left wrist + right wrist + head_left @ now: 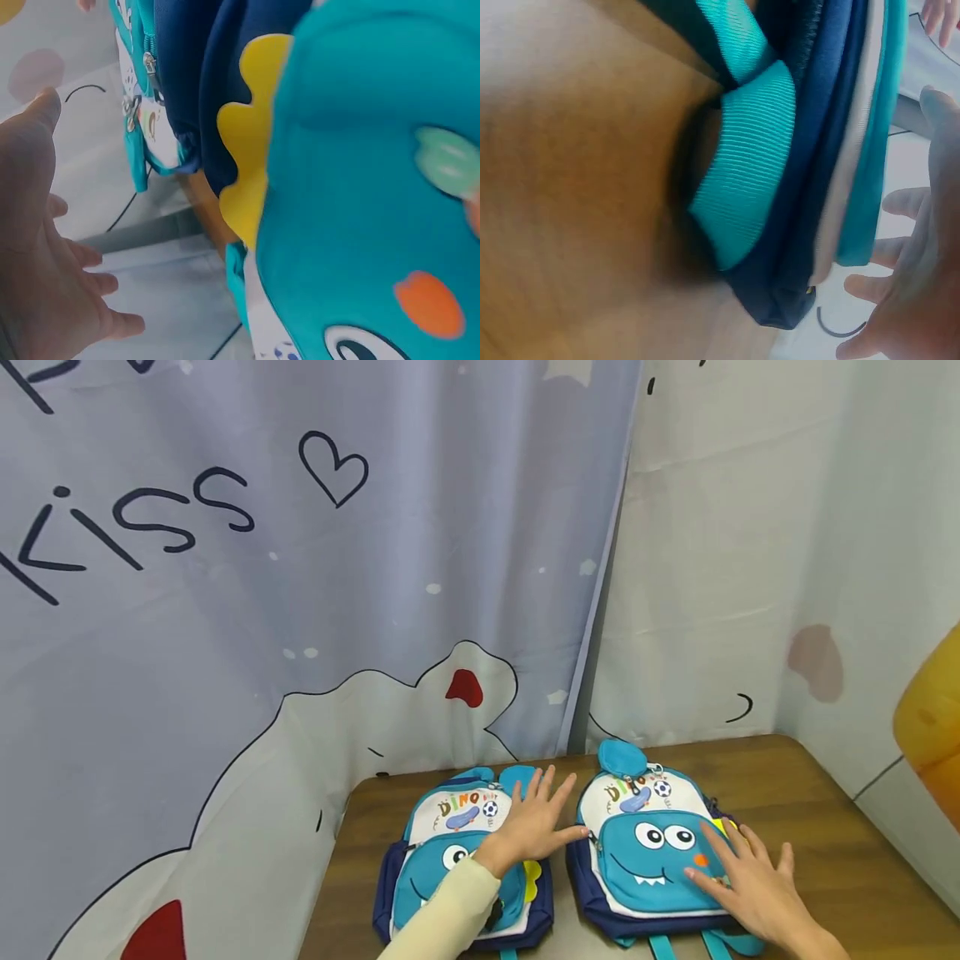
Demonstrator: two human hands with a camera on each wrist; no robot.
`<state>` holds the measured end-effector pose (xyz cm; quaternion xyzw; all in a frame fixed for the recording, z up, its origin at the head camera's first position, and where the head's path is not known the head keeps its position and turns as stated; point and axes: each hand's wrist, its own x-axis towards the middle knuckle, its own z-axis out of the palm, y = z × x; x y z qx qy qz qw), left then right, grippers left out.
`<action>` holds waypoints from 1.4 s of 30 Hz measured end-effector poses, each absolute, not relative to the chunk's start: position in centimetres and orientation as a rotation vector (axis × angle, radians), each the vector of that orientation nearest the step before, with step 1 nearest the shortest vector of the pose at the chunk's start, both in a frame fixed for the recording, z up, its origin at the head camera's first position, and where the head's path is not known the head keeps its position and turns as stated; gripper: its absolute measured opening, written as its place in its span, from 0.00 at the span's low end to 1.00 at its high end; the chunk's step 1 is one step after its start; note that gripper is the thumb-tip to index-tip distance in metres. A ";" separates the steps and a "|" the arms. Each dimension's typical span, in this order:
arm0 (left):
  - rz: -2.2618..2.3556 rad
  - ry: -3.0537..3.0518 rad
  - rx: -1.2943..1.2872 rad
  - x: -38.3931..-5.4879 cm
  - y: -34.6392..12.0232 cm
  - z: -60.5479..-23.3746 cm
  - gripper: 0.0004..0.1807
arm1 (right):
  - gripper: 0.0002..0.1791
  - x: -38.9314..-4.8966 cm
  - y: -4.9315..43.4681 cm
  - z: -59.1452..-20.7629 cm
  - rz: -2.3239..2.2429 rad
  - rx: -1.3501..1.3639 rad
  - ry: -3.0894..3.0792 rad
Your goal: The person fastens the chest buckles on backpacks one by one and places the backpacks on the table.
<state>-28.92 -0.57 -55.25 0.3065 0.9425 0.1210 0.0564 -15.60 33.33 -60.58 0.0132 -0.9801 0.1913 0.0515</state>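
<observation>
Two small dinosaur backpacks lie face up on the table, side by side. Over the upper right of the left backpack [427, 877] is my left hand [534, 822], fingers spread and straight, holding nothing. In the left wrist view that backpack's teal front pocket [352, 172] and yellow scalloped spikes [251, 142] fill the right side. My right hand [750, 881] is spread over the lower right of the right backpack [637, 877], its fingers overlapping the teal pocket. A teal strap [754, 165] of this backpack shows in the right wrist view, beside my extended fingers [904, 202].
The brown wooden table [832, 802] extends right of the backpacks. A printed curtain [420, 568] with lettering and a heart hangs behind it. Teal straps [663, 947] trail from the right backpack toward the near edge. A yellow-orange shape [933, 718] shows at far right.
</observation>
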 end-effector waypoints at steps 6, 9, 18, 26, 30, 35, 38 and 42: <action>0.310 2.857 1.039 -29.6 2.7 -56.1 0.48 | 0.56 -14.5 34.2 -61.5 0.619 -0.044 -3.015; 0.284 2.860 1.074 -29.8 4.0 -55.8 0.49 | 0.56 -14.4 34.6 -61.4 0.615 -0.065 -3.013; 0.235 2.841 1.139 -30.2 7.3 -56.1 0.48 | 0.56 -14.2 35.7 -61.5 0.610 -0.136 -3.019; 0.160 2.797 1.199 -30.7 9.7 -56.4 0.47 | 0.59 -14.0 36.0 -62.2 0.630 -0.247 -3.070; 0.121 2.803 1.207 -31.4 10.5 -56.3 0.46 | 0.61 -14.2 35.9 -62.3 0.661 -0.288 -3.096; 0.074 2.780 1.159 -32.1 11.0 -56.3 0.46 | 0.64 -14.5 35.8 -62.1 0.689 -0.349 -3.156; 0.015 2.775 1.190 -32.5 11.4 -56.4 0.46 | 0.64 -14.6 36.0 -62.0 0.729 -0.401 -3.179; -0.030 2.775 1.286 -32.9 12.5 -56.4 0.44 | 0.65 -14.7 36.3 -62.0 0.839 -0.464 -3.168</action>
